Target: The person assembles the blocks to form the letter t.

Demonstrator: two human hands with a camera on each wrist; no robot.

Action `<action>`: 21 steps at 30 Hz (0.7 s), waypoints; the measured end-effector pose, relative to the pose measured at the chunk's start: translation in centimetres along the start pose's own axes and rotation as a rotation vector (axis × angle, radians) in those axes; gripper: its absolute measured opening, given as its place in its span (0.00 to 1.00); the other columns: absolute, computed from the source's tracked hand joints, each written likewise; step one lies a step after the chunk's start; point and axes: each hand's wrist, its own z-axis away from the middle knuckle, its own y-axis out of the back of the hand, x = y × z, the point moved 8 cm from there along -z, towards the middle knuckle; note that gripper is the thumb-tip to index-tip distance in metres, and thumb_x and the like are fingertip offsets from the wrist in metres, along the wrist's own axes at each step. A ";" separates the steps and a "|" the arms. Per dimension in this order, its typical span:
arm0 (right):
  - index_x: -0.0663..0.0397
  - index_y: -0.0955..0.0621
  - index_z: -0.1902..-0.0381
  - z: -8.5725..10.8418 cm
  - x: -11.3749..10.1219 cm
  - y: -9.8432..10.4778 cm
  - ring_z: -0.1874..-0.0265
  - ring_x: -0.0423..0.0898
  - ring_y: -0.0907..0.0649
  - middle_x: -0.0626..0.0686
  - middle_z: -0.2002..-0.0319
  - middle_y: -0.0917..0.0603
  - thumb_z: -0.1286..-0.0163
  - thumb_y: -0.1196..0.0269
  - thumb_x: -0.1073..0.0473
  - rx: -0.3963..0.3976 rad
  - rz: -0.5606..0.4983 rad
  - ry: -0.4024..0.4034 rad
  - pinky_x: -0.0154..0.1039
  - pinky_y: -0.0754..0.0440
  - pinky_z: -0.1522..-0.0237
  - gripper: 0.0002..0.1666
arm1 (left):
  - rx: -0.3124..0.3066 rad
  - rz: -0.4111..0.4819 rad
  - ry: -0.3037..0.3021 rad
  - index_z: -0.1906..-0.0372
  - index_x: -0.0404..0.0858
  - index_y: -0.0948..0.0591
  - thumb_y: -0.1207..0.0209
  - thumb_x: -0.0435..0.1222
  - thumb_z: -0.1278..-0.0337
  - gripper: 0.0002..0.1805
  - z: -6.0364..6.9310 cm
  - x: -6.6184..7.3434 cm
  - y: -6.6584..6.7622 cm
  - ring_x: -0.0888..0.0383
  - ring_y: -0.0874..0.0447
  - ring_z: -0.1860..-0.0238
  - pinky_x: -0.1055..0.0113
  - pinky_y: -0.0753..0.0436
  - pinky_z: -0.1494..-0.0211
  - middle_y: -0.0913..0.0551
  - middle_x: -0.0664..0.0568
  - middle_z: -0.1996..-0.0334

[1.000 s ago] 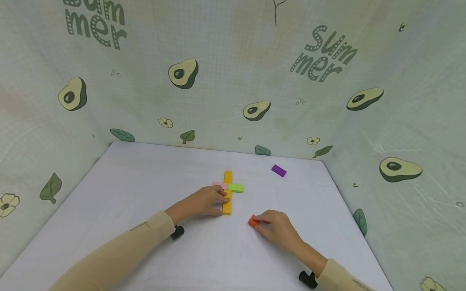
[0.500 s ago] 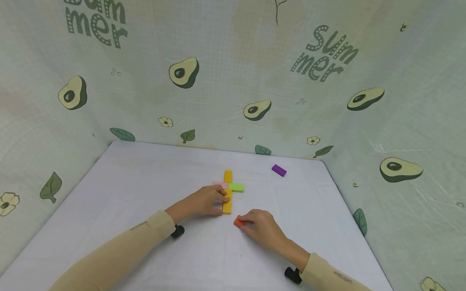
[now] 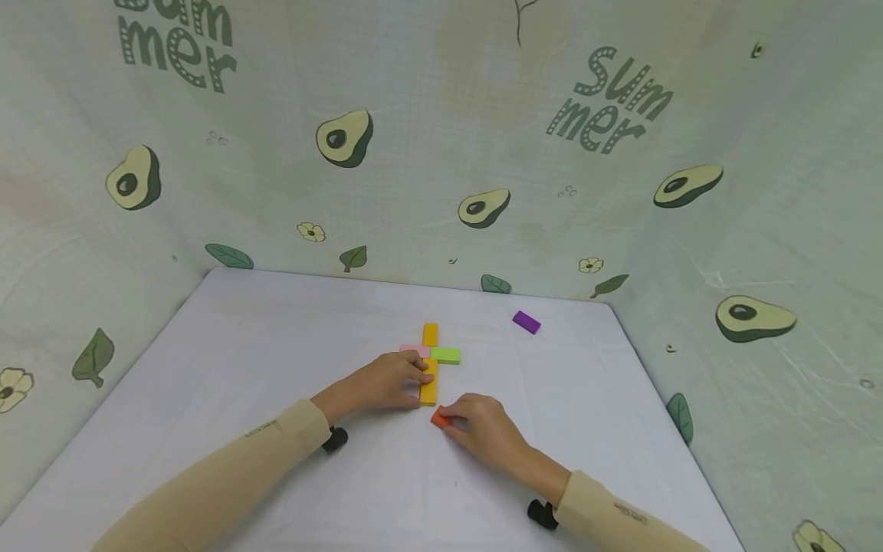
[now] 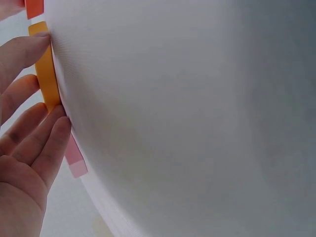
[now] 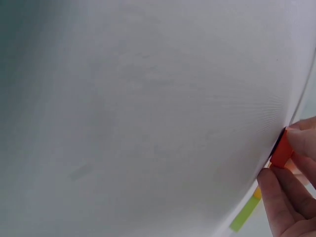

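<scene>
In the head view several flat rectangular blocks lie in a cross on the white table. A long yellow block (image 3: 428,393) forms its near arm, with a pink block (image 3: 415,350) at the left, a green block (image 3: 445,356) at the right and another yellow block (image 3: 431,334) beyond. My left hand (image 3: 386,381) grips the near yellow block, thumb by its near end, fingers reaching over it. Just short of that end, my right hand (image 3: 486,429) pinches an orange block (image 3: 439,418) between thumb and fingers; a small gap separates the two blocks. The right fingers hide part of the orange block.
A purple block (image 3: 526,322) lies apart at the back right of the white table (image 3: 290,330). Cloth walls (image 3: 400,192) printed with avocados and leaves enclose the table's back and sides.
My right hand has slid the orange block leftward, close to the near end of the yellow block. The left hand has stayed in place on the yellow block.
</scene>
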 end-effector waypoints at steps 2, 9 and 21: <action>0.53 0.07 0.53 -0.1 -0.1 0.0 0.59 0.39 0.12 0.46 0.60 0.08 0.36 0.22 0.61 0.006 0.006 0.005 0.37 0.11 0.52 0.13 | 0.001 0.000 0.000 0.38 0.40 0.12 0.24 0.43 0.40 0.26 0.0 0.0 0.0 0.53 0.17 0.39 0.56 0.18 0.33 0.15 0.51 0.41; 0.53 0.07 0.53 -0.3 -0.4 -0.2 0.60 0.39 0.12 0.46 0.60 0.08 0.36 0.21 0.60 0.010 0.024 0.018 0.36 0.12 0.54 0.14 | -0.010 0.017 0.013 0.37 0.41 0.12 0.24 0.44 0.39 0.26 0.0 0.0 -0.1 0.54 0.17 0.39 0.57 0.18 0.32 0.16 0.51 0.41; 0.56 0.07 0.54 -0.6 -0.8 -0.3 0.61 0.40 0.11 0.48 0.61 0.08 0.38 0.20 0.63 0.041 0.024 0.071 0.35 0.11 0.54 0.13 | -0.008 -0.001 0.029 0.37 0.41 0.13 0.22 0.44 0.41 0.28 -0.1 -0.2 -0.2 0.55 0.17 0.40 0.58 0.18 0.33 0.16 0.52 0.42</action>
